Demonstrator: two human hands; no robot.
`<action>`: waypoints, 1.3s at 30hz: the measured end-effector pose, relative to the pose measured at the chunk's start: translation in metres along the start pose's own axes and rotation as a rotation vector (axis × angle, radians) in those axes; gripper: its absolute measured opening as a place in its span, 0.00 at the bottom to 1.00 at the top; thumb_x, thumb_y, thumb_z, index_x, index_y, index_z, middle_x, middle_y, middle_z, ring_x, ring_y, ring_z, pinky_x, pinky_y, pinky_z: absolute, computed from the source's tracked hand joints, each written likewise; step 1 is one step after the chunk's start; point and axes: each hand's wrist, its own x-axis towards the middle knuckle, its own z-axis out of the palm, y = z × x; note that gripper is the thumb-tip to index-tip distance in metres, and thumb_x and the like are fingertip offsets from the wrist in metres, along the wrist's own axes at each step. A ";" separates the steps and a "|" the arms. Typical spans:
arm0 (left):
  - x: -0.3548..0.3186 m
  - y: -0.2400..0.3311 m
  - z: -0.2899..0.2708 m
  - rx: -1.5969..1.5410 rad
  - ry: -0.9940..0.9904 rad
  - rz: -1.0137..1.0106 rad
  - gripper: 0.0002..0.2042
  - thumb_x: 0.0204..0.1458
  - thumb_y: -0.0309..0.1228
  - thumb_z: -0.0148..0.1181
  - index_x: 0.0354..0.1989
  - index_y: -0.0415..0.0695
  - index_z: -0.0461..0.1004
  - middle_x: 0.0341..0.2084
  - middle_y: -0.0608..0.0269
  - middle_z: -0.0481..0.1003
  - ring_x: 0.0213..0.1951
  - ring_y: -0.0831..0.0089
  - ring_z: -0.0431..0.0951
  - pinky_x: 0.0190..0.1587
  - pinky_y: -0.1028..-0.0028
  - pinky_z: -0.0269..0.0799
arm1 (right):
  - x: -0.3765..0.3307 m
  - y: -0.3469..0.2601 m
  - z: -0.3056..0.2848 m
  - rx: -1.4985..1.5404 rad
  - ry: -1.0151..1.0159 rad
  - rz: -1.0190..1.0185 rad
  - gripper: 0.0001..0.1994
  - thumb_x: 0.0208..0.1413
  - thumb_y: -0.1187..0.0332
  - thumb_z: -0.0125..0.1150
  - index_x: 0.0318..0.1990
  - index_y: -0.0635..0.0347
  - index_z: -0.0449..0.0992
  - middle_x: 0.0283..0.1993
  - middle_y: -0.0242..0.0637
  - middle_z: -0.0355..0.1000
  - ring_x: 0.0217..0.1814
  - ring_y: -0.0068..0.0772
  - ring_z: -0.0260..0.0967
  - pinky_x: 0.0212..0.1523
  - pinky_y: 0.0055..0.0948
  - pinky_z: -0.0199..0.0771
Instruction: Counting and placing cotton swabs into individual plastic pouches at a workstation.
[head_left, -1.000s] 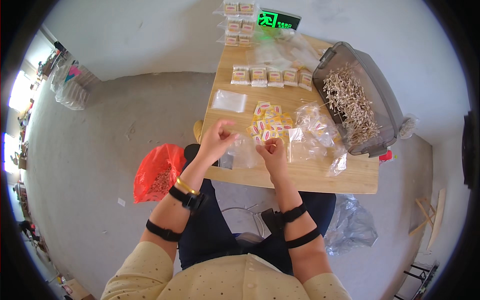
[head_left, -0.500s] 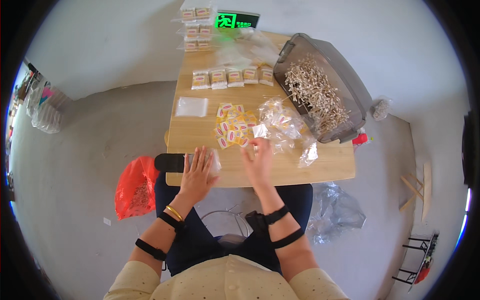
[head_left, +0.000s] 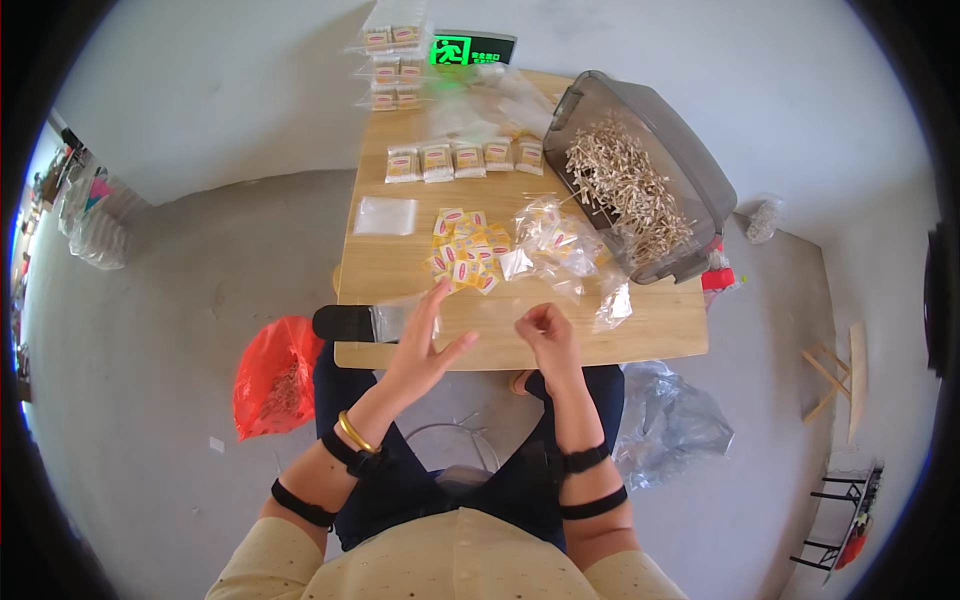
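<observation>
My left hand (head_left: 422,345) hovers over the front of the wooden table, fingers stretched and thumb apart, holding nothing. Beside it, a stack of clear plastic sleeves (head_left: 393,323) lies across a black strip (head_left: 342,323) at the table's front left. My right hand (head_left: 552,340) is closed in a pinch above the front edge; whatever may be between its fingertips is too small to make out. Beyond both hands is a loose pile of small yellow and white cards (head_left: 466,250). A crumpled clear bag (head_left: 545,262) with more such cards lies right of the pile.
A grey bin (head_left: 708,165) of thin sticks with pale tips (head_left: 625,185) leans at the right. Several filled packets (head_left: 468,160) form a row behind the cards. Flat clear bags (head_left: 385,215) lie at left. A red bag (head_left: 275,375) is on the floor.
My left hand has lifted off the clear sleeves and moved right, toward the middle. My right hand has drawn back from beside the cards toward me and to the right, its fingers curling in.
</observation>
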 end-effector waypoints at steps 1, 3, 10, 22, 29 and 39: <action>0.007 0.010 0.000 -0.078 -0.044 -0.050 0.32 0.54 0.39 0.66 0.64 0.38 0.61 0.61 0.47 0.65 0.64 0.58 0.63 0.65 0.62 0.58 | -0.011 -0.016 0.003 0.032 -0.116 -0.002 0.06 0.54 0.70 0.65 0.36 0.60 0.74 0.32 0.28 0.73 0.36 0.18 0.69 0.39 0.22 0.69; 0.013 0.013 -0.005 -0.213 -0.145 -0.175 0.24 0.54 0.36 0.66 0.56 0.37 0.68 0.52 0.53 0.72 0.56 0.65 0.71 0.59 0.66 0.64 | -0.027 -0.052 0.005 -0.001 -0.322 0.004 0.05 0.56 0.72 0.63 0.38 0.61 0.75 0.34 0.29 0.75 0.37 0.20 0.70 0.41 0.23 0.69; -0.005 0.005 -0.005 -0.649 0.202 -0.399 0.07 0.58 0.32 0.64 0.34 0.42 0.75 0.32 0.65 0.79 0.34 0.78 0.78 0.41 0.76 0.71 | -0.027 -0.042 0.020 0.474 -0.227 0.104 0.09 0.61 0.66 0.62 0.41 0.63 0.74 0.38 0.31 0.75 0.42 0.23 0.71 0.49 0.24 0.68; -0.051 -0.082 -0.035 -0.270 0.630 -0.267 0.07 0.57 0.25 0.62 0.39 0.39 0.70 0.34 0.58 0.78 0.36 0.71 0.81 0.40 0.72 0.76 | 0.016 0.013 0.106 0.073 -0.294 0.025 0.12 0.56 0.64 0.66 0.39 0.64 0.78 0.30 0.33 0.76 0.32 0.24 0.71 0.38 0.26 0.69; -0.040 -0.056 -0.016 0.798 -0.059 0.080 0.32 0.56 0.39 0.60 0.69 0.46 0.57 0.70 0.52 0.54 0.72 0.53 0.49 0.71 0.47 0.39 | 0.034 0.004 0.099 -0.375 0.026 -0.360 0.14 0.50 0.64 0.70 0.41 0.60 0.76 0.36 0.39 0.69 0.41 0.39 0.65 0.45 0.36 0.67; -0.034 -0.058 -0.005 0.838 -0.112 0.002 0.36 0.57 0.46 0.56 0.71 0.44 0.52 0.72 0.50 0.48 0.74 0.50 0.43 0.72 0.43 0.31 | 0.057 0.041 -0.059 -0.669 0.465 -0.171 0.12 0.49 0.64 0.70 0.35 0.59 0.74 0.37 0.38 0.70 0.45 0.45 0.65 0.47 0.44 0.65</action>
